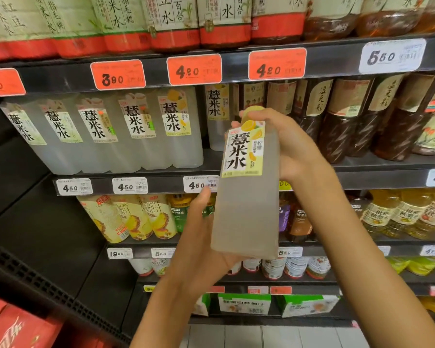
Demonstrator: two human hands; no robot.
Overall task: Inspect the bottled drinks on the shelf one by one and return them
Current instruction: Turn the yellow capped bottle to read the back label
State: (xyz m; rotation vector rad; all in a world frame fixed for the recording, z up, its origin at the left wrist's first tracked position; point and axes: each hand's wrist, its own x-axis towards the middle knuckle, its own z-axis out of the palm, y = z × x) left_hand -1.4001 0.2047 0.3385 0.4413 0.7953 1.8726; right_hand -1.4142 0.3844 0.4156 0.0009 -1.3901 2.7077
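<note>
In front of the drinks shelf point(261, 178), a cloudy square bottle point(246, 212) with a lemon-printed label (large black characters) is held upright and clear of the rows. Its top is gripped by the right hand point(284, 144), fingers curled around the yellow cap point(253, 111); its base is cupped by the left hand point(206, 237), thumb laid along the side. Matching bottles point(126, 131) are lined up on the shelf behind.

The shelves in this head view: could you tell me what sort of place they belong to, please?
Most likely a shop's drinks aisle: price tags on the shelf edges, rows of bottled drinks, cartons below.
</note>
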